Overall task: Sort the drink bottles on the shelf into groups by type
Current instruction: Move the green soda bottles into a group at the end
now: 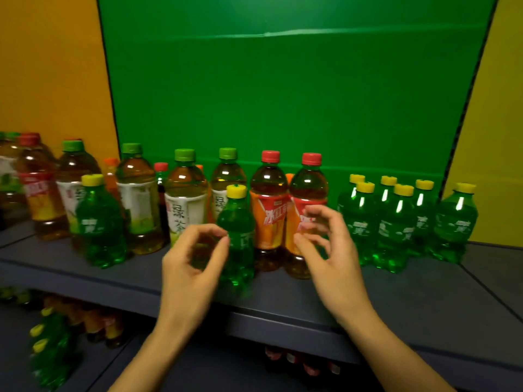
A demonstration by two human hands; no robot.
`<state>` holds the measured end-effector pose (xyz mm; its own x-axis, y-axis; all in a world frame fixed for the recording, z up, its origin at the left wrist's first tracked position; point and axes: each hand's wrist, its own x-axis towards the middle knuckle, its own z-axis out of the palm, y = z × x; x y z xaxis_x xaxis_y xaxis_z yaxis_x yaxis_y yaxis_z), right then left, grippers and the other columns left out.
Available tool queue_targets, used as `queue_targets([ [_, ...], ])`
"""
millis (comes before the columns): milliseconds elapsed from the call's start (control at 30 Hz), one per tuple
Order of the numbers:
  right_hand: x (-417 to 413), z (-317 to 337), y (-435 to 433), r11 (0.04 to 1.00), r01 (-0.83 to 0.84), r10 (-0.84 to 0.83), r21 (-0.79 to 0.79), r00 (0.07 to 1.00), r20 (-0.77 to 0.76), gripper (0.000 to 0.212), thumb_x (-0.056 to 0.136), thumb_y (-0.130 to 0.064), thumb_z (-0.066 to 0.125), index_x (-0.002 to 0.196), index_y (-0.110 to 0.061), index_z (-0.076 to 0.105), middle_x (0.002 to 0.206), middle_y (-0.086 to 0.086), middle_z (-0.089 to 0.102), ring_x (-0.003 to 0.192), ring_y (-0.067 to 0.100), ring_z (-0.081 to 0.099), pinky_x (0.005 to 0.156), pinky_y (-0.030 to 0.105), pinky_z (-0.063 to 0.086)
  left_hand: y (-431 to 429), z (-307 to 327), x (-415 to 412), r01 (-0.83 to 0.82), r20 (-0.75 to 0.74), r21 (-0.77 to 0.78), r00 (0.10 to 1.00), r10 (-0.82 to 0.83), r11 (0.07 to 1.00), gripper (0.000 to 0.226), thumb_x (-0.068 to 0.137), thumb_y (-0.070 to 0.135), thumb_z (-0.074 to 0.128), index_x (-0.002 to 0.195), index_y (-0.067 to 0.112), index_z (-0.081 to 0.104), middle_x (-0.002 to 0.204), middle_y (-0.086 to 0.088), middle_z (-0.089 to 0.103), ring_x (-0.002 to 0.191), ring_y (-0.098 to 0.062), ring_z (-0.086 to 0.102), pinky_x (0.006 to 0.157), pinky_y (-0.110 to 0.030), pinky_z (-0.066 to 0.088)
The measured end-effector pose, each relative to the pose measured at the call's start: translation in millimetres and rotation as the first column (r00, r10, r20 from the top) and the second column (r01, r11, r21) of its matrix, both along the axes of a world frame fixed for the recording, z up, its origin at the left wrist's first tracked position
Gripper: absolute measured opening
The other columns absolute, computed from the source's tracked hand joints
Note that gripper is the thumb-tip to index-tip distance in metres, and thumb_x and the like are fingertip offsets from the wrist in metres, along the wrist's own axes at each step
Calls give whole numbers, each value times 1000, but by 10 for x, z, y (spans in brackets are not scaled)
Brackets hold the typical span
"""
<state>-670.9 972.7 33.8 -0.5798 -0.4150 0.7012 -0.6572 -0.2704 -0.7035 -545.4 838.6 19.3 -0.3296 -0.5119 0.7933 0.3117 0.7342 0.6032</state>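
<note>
Left hand (195, 250), right hand (325, 239), centre frame: half-curled, empty. I judge risk: clumsy reach knocks green bottle (237, 222) off shelf (424, 292) edge, or topples red-cap teas (268, 199) behind.

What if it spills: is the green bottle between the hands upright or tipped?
Upright: the green bottle stands base-down on the shelf, yellow cap on top.

Probably a mock shop: drink bottles (268, 210) crowd a grey shelf (396, 301), coloured backdrop panels (283, 94) behind.
</note>
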Motion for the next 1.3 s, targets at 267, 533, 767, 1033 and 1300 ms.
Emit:
queue_targets([
  [267,426,-250,-836,975,191,-180,114,979,-97,65,78,-20,72,129,-24,33,124,-15,35,123,10,39,104,25,37,-1164,-148,682,-535,13,-9,845,535,845,46,80,27,57,118,4,45,116,-13,45,112,-21,39,96,-32,33],
  [533,547,-367,-1042,908,381,-366,171,924,-116,88,70,-23,79,137,-27,22,141,-1,33,122,10,39,92,24,39,-1854,-206,781,-471,287,95,856,429,877,81,72,28,76,134,4,30,134,-16,37,126,-29,38,103,-39,34],
  [767,523,-373,-1055,956,218,-242,195,964,108,83,66,-21,81,123,-34,23,120,-9,43,113,13,51,88,24,45,-1966,-293,748,-403,304,43,877,373,914,69,67,25,80,124,7,45,121,-15,48,118,-28,44,96,-39,39],
  [1033,581,-377,-753,994,-84,48,71,913,405,72,68,-12,74,130,-22,40,120,-9,58,101,-3,59,73,10,51,-1804,-305,773,-239,182,149,961,211,960,60,67,14,80,119,11,50,110,2,56,103,-13,52,88,-28,41],
  [1300,448,-183,-218,997,57,-70,51,949,306,78,61,-18,77,130,-23,40,122,-11,56,104,-6,59,78,8,49,-1231,-4,740,-85,17,146,996,84,986,50,63,15,80,100,34,55,99,14,61,91,8,59,85,-13,50],
])
